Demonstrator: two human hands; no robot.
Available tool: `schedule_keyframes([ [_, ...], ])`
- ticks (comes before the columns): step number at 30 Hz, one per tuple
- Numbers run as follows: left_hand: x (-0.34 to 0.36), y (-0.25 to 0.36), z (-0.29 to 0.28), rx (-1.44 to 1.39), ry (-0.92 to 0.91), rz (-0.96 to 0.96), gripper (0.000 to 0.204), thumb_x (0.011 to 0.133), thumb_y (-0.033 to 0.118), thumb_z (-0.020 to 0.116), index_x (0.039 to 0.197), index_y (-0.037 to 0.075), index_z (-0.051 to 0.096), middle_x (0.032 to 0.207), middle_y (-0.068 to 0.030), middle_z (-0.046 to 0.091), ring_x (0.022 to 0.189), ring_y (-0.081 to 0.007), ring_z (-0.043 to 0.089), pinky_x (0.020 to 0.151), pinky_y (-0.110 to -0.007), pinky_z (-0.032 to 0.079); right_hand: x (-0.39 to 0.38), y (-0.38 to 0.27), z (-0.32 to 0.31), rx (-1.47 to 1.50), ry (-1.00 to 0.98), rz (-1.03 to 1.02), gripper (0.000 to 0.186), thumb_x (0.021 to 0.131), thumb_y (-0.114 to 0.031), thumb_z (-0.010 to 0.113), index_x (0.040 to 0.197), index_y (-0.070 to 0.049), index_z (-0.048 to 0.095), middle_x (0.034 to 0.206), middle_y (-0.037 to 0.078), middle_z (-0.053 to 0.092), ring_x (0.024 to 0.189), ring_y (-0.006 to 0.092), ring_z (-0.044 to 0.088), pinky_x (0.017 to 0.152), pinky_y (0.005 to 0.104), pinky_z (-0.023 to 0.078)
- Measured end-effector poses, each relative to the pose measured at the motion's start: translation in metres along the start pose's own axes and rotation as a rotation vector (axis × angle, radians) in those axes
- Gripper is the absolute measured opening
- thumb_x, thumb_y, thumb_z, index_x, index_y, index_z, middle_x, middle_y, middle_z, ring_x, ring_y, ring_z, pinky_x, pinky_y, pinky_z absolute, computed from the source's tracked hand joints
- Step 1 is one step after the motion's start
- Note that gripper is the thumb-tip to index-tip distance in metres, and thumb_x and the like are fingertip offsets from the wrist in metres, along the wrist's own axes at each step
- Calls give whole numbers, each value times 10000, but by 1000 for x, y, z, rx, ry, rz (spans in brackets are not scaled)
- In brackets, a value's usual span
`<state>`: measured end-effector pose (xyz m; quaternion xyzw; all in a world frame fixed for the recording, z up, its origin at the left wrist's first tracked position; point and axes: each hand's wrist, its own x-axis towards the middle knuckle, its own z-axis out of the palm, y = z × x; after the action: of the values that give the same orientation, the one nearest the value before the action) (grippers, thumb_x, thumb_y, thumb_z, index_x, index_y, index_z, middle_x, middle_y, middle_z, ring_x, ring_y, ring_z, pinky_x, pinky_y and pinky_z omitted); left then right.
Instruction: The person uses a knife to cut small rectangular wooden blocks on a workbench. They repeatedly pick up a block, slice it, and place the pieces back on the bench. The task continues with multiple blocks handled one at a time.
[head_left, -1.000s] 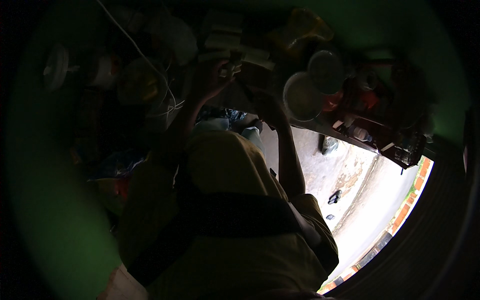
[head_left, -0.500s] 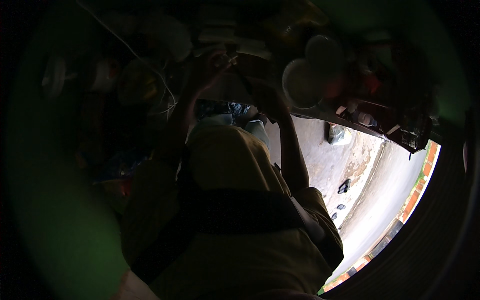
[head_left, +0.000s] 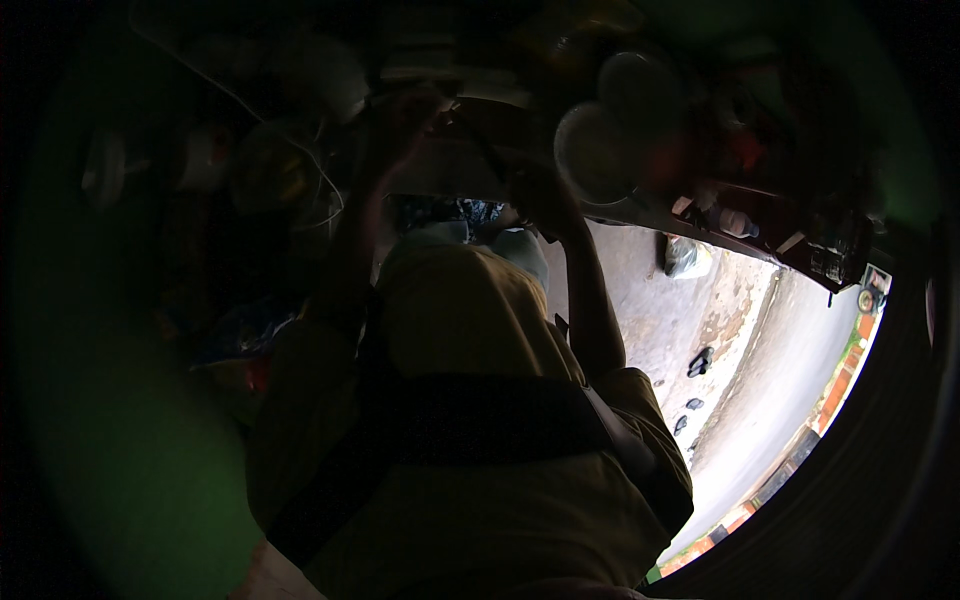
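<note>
The scene is very dark. Over the table, my left hand is closed in a pinch on a small pale piece, too dim to name. My right hand is lower and to the right, closed round the end of a dark, thin tool that looks like a knife. Its blade slants up and left, with the tip close to the pale piece; whether they touch, I cannot tell. Just beyond my left hand lie flat pale pieces.
Right of my hands are a round pale plate and a clear round lid or bowl. A white cord hangs at left near a white container. Sandals and a plastic bag lie on the bright floor.
The view has shifted slightly and grown darker. Both hands keep nearly the same pose, the left still pinching the small pale piece beside the blade's tip.
</note>
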<state>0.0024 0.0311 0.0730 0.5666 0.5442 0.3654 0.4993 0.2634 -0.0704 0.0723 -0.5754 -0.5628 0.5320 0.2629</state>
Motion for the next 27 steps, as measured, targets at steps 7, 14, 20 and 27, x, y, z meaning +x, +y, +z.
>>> schedule_keyframes([
  [7, 20, -13, 34, -200, -44, -82, 321, 1020, 333, 727, 1176, 52, 722, 944, -43, 734, 782, -107, 677, 700, -283, 555, -16, 5, -22, 89, -87, 140, 255, 1078, -164, 565, 1275, -22, 645, 781, 43, 654, 622, 110, 624, 520, 259, 503],
  [14, 42, -58, 41, 291, 115, 15, 371, 1022, 268, 711, 1310, 41, 656, 1182, -103, 703, 1049, -191, 697, 869, -349, 577, -20, 31, -66, 55, -70, 49, 260, 1080, -190, 549, 1255, -23, 647, 802, 65, 657, 622, 143, 615, 547, 297, 519],
  [20, 25, -92, 50, 21, 183, 212, 523, 984, 214, 743, 1442, 28, 572, 1427, -135, 630, 1251, -284, 652, 1023, -420, 562, -46, 29, -116, -62, -60, 108, 261, 1048, -151, 562, 1259, -45, 671, 840, 118, 700, 678, 259, 668, 630, 392, 564],
  [27, 45, 65, 141, 43, -46, -37, 374, 1053, 255, 636, 1370, 56, 647, 1388, -138, 656, 1243, -263, 655, 1076, -401, 526, -96, 73, -147, -270, -203, 11, 344, 993, -139, 593, 1326, -86, 659, 1135, 189, 717, 987, 351, 701, 943, 480, 540],
])
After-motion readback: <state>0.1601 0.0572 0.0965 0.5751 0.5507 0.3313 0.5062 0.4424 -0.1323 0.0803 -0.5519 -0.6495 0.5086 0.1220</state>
